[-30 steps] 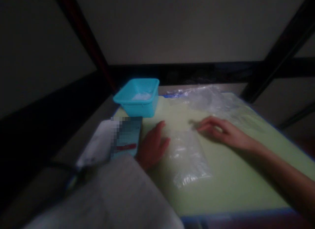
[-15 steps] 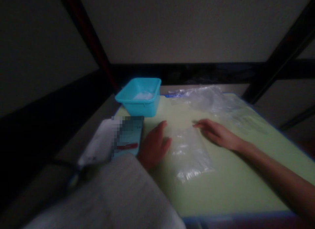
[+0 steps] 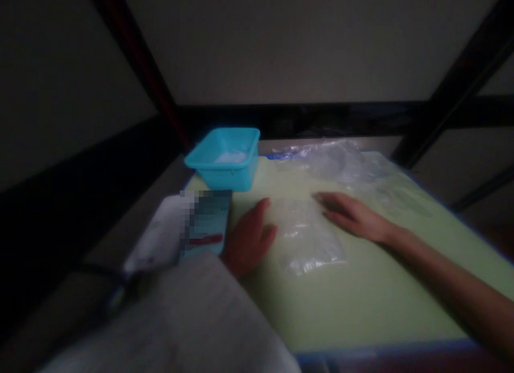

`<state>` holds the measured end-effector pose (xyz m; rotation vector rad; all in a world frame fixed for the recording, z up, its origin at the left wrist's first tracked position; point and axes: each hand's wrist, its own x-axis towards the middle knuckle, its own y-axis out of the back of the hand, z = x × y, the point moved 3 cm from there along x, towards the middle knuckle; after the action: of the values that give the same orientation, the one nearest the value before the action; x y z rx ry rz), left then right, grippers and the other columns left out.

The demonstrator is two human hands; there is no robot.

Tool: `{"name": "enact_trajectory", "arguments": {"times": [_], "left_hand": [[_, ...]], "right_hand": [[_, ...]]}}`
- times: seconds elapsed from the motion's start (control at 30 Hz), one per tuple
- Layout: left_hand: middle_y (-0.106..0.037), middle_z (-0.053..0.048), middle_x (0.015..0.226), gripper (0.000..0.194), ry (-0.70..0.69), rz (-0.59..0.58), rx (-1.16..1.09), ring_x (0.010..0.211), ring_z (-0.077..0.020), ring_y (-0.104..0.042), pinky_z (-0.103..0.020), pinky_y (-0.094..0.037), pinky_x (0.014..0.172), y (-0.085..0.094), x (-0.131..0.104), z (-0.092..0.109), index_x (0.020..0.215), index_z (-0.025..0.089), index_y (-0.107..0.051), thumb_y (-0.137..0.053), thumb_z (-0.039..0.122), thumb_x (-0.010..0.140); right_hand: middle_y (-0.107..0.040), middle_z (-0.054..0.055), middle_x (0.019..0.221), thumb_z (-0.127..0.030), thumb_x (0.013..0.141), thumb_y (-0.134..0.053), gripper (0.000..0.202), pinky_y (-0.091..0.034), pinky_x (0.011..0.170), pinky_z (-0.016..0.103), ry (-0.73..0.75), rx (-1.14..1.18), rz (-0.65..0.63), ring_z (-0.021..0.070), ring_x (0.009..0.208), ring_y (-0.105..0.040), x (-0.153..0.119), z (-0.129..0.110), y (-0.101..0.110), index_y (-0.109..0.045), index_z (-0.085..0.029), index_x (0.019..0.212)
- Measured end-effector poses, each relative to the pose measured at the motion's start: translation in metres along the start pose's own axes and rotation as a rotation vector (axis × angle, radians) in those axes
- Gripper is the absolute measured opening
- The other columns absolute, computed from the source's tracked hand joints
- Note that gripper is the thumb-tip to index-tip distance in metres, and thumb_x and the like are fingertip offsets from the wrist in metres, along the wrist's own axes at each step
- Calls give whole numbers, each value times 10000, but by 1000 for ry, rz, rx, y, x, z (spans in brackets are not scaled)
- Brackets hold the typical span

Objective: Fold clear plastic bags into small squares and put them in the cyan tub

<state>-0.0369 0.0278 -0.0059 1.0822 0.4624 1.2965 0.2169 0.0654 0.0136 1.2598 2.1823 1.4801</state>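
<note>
A clear plastic bag (image 3: 311, 239) lies flat on the yellow-green tabletop (image 3: 361, 303), between my two hands. My left hand (image 3: 251, 236) rests left of the bag with thumb and fingers apart and nothing in it. On the other side, my right hand (image 3: 351, 215) is near the bag's upper right edge, its thumb and fingers apart and holding nothing visible. Whether its fingertips touch the bag is too blurred to tell.
A turquoise basket (image 3: 228, 177) with whitish contents stands at the back left. Crumpled clear plastic (image 3: 341, 161) lies at the back right. Left of my left hand is a flat light-blue item (image 3: 209, 223) with a red mark, partly pixelated, beside white material (image 3: 160, 228).
The clear bag has shifted a little away from me, towards the back. My right hand's thumb and fingers have spread further apart. My left hand has hardly moved.
</note>
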Motion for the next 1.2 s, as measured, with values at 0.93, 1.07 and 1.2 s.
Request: {"name": "enact_trajectory", "arguments": {"times": [0.93,1.07,1.2], "left_hand": [[-481,-157,1335,473,-31,6,26,1256,-275,-447,-467,-362,1062,-3,0,3,1312,142,-363,-427,295,869],[-430,-178,1388,505,-130,-17,40,1318,-276,-376,-449,-326,1099,-7,1,13,1322,106,-377,-446,321,870],[-330,-188,1466,582,-262,-90,95,1384,-276,-260,-460,-249,1133,-11,1,30,1368,71,-326,-466,351,877]], "right_hand": [[-80,167,1535,-685,691,-610,1125,-20,1136,525,154,-90,-399,316,1406,-74,-7,1,-10,-11,-152,1481],[-81,159,1537,-666,789,-508,995,-44,1140,516,186,-109,-353,291,1411,-67,-5,-6,-10,-22,-144,1484],[-90,170,1532,-644,853,-414,895,-77,1137,526,205,-176,-249,288,1409,-110,-2,-17,-22,-42,-135,1488]]}}
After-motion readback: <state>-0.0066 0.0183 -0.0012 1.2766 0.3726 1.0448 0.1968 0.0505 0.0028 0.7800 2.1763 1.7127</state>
